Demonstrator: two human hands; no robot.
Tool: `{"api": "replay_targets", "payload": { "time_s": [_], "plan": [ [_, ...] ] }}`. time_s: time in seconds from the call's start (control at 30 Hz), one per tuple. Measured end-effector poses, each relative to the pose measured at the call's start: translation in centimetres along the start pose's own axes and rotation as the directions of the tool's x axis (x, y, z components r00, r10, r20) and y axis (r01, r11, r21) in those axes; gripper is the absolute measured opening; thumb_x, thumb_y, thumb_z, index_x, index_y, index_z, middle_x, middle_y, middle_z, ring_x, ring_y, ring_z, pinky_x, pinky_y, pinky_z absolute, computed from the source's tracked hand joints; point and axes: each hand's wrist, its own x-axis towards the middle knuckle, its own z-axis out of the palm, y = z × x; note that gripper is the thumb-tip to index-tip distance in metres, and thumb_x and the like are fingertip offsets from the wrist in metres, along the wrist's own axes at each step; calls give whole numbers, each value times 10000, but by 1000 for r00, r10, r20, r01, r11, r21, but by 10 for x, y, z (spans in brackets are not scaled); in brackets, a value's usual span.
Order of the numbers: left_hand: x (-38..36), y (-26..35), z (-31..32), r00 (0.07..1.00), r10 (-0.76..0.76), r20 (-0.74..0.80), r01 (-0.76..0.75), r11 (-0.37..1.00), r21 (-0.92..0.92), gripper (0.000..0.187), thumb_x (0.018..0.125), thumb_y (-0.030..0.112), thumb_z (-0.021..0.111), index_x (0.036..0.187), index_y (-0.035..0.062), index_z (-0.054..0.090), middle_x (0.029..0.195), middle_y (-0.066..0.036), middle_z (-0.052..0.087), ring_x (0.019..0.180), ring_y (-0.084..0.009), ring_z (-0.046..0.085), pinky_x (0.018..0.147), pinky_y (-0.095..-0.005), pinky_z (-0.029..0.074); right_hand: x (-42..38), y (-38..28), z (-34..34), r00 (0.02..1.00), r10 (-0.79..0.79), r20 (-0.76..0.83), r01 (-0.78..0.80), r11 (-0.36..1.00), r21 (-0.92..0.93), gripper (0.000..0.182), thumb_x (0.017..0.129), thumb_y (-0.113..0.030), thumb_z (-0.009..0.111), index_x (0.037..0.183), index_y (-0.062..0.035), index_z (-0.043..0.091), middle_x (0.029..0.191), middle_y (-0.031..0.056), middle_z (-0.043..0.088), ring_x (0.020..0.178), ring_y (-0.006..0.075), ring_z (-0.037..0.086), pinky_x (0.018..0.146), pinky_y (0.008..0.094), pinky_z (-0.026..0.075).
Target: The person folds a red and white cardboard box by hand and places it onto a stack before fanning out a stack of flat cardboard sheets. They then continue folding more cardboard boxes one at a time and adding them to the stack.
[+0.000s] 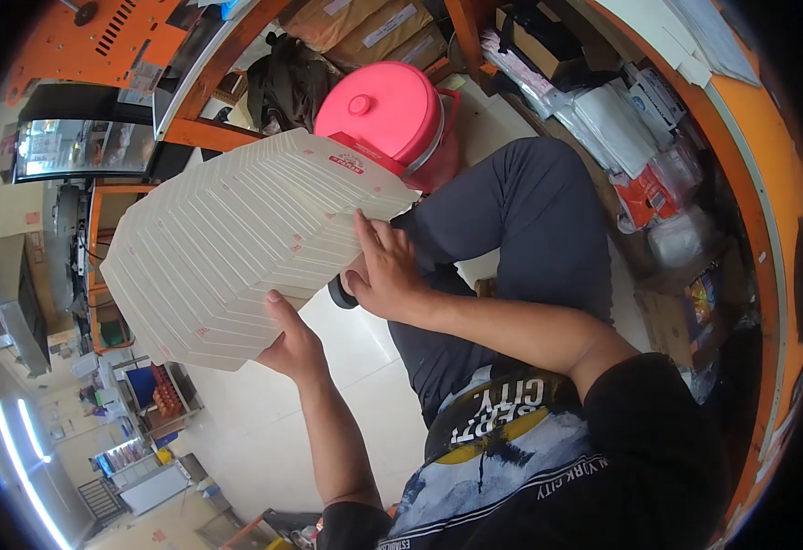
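A fanned stack of pale flat cardboard pieces [236, 243] with small red prints lies tilted across the upper left. My left hand [296, 346] grips its lower edge, thumb on top and the other fingers hidden beneath. At the right edge of the stack, my right hand [389, 270] has its index finger stretched out against the cardboard and its other fingers partly bent. A red printed panel [351, 163] shows at the far edge of the stack.
Behind the stack stands a pink lidded container [379, 110]. My bent leg [539, 220] is right of the hands. Plastic-wrapped packs [612, 124] fill an orange-framed shelf [768, 238] at the right. A dark bag [287, 82] lies at the top; an orange metal panel [99, 41] is upper left.
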Motion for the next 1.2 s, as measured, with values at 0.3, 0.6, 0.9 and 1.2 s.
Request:
{"api": "replay_targets", "payload": {
  "time_s": [0.3,0.6,0.9,1.2],
  "plan": [
    [-2,4,1,999,-38,8,38,999,20,786,1000,57,642,1567,-31,104,1517,-242,372,1357,-290,476,1142,-417,433,-7,5,-2,999,-45,11,46,991,-123,801,831,-133,712,1540,-9,360,1427,236,381,1269,452,404,1048,566,344],
    [-3,0,0,999,-24,25,23,999,40,797,1006,74,633,1572,-21,80,1530,-250,338,1378,-300,455,1153,-427,424,-7,1,-8,998,-58,19,61,980,-192,813,836,-135,707,1553,-29,337,1509,236,334,1292,454,388,1046,571,342],
    [-3,5,0,999,-33,39,32,999,29,787,1007,83,632,1570,-22,93,1518,-249,349,1375,-304,458,1149,-426,430,-9,6,0,1000,26,5,-26,997,-75,858,854,-162,689,1569,25,254,1519,243,335,1293,445,393,1068,566,324],
    [-4,4,1,999,-34,34,32,998,51,786,1008,88,634,1568,-34,97,1519,-254,353,1371,-311,463,1144,-438,430,-5,14,2,998,61,-11,-61,994,-88,890,823,-134,735,1576,-26,273,1438,251,342,1236,452,396,1054,558,331]
  ]
}}
